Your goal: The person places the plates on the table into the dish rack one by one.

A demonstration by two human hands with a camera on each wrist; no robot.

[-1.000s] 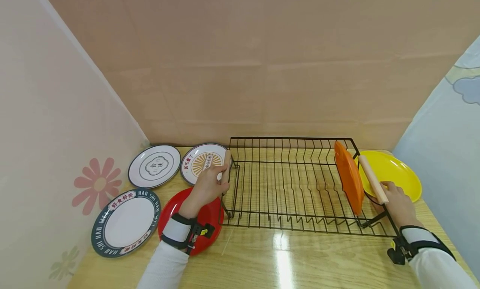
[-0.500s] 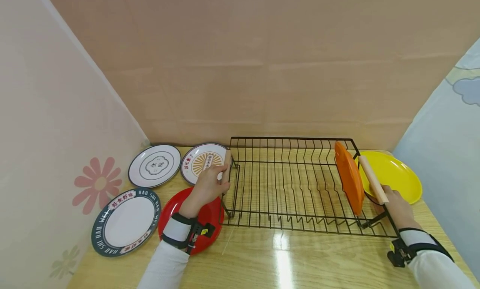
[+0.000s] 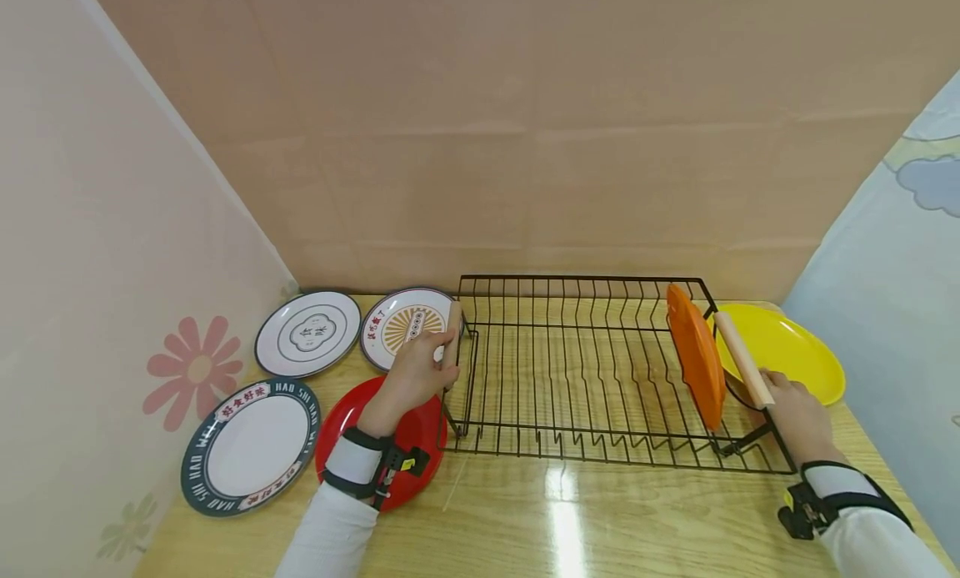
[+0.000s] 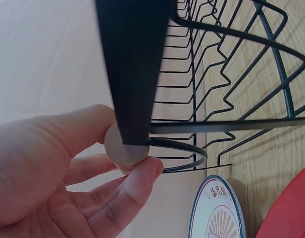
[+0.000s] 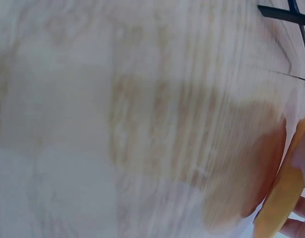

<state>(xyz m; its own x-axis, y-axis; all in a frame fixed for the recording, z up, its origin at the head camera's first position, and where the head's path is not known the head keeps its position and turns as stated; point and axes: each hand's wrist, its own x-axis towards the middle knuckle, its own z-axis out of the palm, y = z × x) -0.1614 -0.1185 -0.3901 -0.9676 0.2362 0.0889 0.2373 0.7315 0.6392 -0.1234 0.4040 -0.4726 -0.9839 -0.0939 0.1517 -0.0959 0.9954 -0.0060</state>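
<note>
In the head view, my left hand grips the wooden handle at the left end of a black wire dish rack. The left wrist view shows thumb and fingertips around the handle's round end. Beyond the rack's right end, my right hand is at the near edge of a yellow plate, partly behind the other wooden handle. In the right wrist view, thumb and fingers pinch the yellow plate at its edge. An orange plate stands upright in the rack's right part.
A red plate lies under my left forearm. Left of the rack are a white plate with a sunburst, a white plate with a central emblem and a dark-rimmed plate. Walls border the wooden table behind and on both sides.
My left hand keeps its hold on the handle. The right hand and the yellow plate have shifted very slightly to the right; the head view has moved a touch.
</note>
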